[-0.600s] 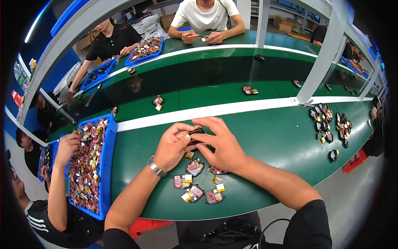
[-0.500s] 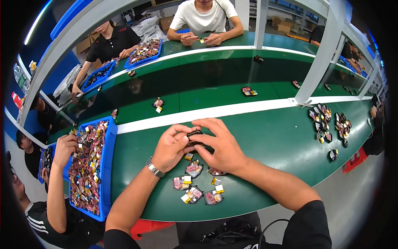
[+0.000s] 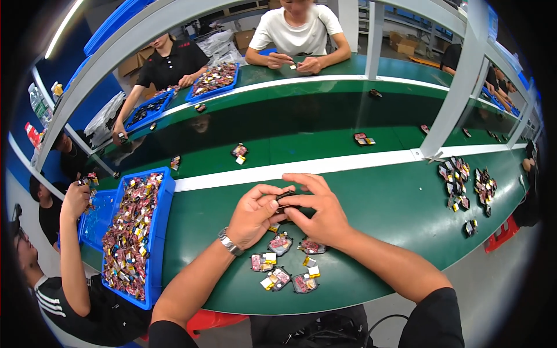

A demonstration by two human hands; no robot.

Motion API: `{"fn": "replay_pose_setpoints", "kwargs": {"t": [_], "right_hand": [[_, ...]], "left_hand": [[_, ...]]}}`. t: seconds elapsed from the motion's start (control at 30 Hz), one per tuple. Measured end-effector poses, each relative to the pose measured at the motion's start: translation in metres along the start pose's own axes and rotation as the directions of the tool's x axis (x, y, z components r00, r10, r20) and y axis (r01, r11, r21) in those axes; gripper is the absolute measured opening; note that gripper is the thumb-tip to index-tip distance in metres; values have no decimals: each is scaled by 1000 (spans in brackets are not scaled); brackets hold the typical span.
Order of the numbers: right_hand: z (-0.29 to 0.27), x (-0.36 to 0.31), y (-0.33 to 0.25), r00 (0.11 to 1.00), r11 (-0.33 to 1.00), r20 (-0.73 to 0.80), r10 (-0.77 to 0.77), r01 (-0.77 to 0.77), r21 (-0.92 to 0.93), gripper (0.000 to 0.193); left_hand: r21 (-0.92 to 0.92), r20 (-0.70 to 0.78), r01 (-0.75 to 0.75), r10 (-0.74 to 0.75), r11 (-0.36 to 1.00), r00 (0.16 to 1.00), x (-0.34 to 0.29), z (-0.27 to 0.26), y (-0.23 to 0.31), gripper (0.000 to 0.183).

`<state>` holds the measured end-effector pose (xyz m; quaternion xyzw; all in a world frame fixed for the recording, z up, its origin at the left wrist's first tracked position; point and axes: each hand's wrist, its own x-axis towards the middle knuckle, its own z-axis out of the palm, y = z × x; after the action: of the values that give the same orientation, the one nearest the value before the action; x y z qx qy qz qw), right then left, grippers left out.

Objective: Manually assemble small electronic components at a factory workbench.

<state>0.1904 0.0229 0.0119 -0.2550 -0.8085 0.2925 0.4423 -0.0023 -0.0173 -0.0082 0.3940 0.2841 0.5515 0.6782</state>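
Over the green table, my left hand (image 3: 253, 216) and my right hand (image 3: 322, 210) are both closed around a small black plastic casing (image 3: 284, 201). Fingers cover much of it, so its inside cannot be made out. Just below my hands lie several small black casings with pinkish-red circuit boards and silver-yellow battery cells: one assembly (image 3: 280, 243) closest to my fingers, another assembly (image 3: 263, 261) at left, and another assembly (image 3: 304, 283) near the table's front edge.
A blue bin (image 3: 155, 255) heaped with boards and battery cells stands at my left, beside a co-worker's raised hand (image 3: 75, 200). Grouped assemblies (image 3: 455, 180) lie at right. Beyond the white rail (image 3: 261, 171), a green belt (image 3: 290, 148) carries scattered assemblies. A grey post (image 3: 455, 87) rises at right.
The whole view has shifted slightly. My hands still grip the casing, with small finger movements. The co-worker at left has lifted a hand from the bin, holding a small assembly.
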Motion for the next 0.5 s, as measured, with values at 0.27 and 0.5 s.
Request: {"fn": "replay_pose_setpoints", "kwargs": {"t": [0.27,0.5], "right_hand": [[1,0,-3,998,999,48,28,-30,23,23],[10,6,-7,980,978,-109,-166,150,-144,20]], "left_hand": [[26,-93,-16,19,1000,995,-4,11,-2,23],[37,-105,-6,9,999,994,-4,12,-2,23]]}}
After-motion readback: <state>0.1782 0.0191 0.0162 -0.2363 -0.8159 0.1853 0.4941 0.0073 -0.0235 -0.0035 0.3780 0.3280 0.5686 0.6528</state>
